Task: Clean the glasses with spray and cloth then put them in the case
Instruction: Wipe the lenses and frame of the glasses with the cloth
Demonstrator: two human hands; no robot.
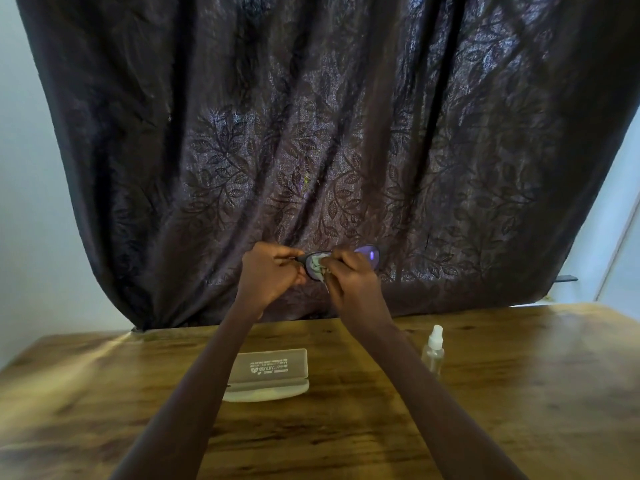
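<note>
Your left hand [268, 275] pinches the glasses [367, 252] at the frame's left end, holding them up above the table [519, 393]. Your right hand [353, 282] presses the cloth [317, 264] against the left lens, so you look mid-wipe. The right lens is uncovered. Below, the case [273, 367] appears open and waiting. Right of it stands the spray bottle [433, 351] — spraying is probably done, and wiping and casing remain.
</note>
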